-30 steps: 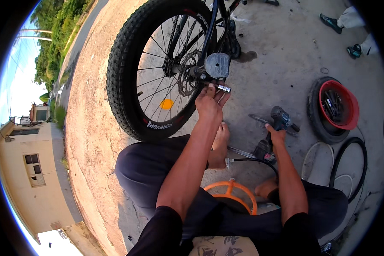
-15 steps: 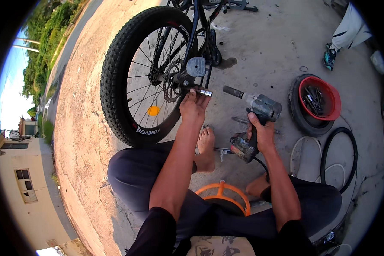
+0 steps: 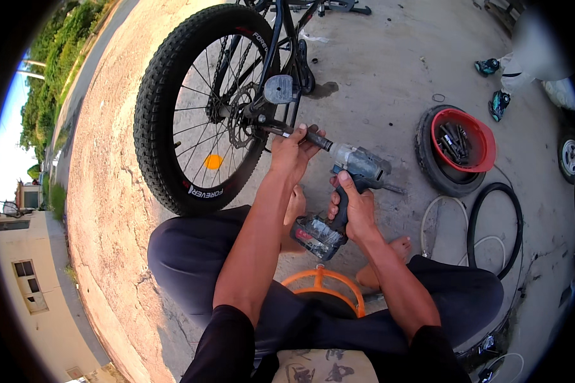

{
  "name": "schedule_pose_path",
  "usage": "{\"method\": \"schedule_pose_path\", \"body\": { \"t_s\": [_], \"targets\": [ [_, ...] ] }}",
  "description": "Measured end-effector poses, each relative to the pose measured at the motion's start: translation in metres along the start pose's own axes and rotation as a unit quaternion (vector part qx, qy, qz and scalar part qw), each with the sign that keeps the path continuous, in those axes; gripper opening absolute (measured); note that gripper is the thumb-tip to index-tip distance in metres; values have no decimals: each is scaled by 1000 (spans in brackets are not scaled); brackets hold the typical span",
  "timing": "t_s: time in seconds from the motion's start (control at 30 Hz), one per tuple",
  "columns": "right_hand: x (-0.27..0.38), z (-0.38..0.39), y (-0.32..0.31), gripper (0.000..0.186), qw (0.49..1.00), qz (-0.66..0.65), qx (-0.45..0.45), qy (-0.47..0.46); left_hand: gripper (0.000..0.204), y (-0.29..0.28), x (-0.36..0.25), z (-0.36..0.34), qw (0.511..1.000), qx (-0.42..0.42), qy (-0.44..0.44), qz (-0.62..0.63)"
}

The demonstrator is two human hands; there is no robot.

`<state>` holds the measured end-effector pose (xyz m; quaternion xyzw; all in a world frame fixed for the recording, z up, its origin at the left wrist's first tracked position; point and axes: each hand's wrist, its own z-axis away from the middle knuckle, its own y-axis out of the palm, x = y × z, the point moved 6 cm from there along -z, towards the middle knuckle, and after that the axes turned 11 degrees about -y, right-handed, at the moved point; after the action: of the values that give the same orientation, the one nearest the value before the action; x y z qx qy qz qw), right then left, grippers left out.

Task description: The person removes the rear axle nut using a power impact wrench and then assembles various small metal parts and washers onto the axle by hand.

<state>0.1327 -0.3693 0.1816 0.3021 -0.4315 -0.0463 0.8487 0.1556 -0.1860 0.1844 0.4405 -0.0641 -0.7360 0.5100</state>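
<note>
In my right hand (image 3: 356, 205) is a cordless impact wrench (image 3: 359, 165), gripped by its handle, with its scuffed battery hanging low. A long dark socket (image 3: 317, 140) at its nose points left toward the bicycle's crank arm (image 3: 271, 126). My left hand (image 3: 291, 155) has its fingers closed round that socket near the crank. The far end meets the crank area, though my fingers partly hide the contact. Just above is a grey pedal (image 3: 279, 89). Left of the crank stands the bicycle's wheel, with a knobby black tyre (image 3: 152, 70), a brake disc and an orange reflector (image 3: 213, 162).
To the right, a red helmet-shaped bowl (image 3: 485, 143) of dark sockets rests on a tyre (image 3: 425, 169). Hoses and a black ring (image 3: 517, 223) lie nearer. An orange ring-shaped frame (image 3: 358, 295) is between my legs. Another person's shoes (image 3: 498, 104) show at far right.
The impact wrench has moved left and its socket now reaches into my left hand by the crank. Before, it was apart from that hand, which held a shiny socket piece.
</note>
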Motion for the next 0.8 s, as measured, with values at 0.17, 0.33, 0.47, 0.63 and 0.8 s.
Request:
{"method": "schedule_pose_path", "body": {
  "t_s": [0.17,0.33,0.47,0.63,0.8],
  "targets": [
    [0,5,-5,43,998,33,-41,-28,12,-6,12,-10,1000,-27,-13,-9],
    [-12,21,-20,30,990,-7,-118,-71,10,-5,49,-26,994,-93,-56,-8],
    [-30,31,-41,26,988,28,-145,-34,11,-48,89,-44,979,-145,-141,20],
    [-53,53,-62,33,981,93,-169,31,22,-93,128,-49,961,-207,-174,59],
    [-41,67,-60,33,986,40,-156,-51,22,-164,93,-33,934,-347,-5,-88]
  ]
}}
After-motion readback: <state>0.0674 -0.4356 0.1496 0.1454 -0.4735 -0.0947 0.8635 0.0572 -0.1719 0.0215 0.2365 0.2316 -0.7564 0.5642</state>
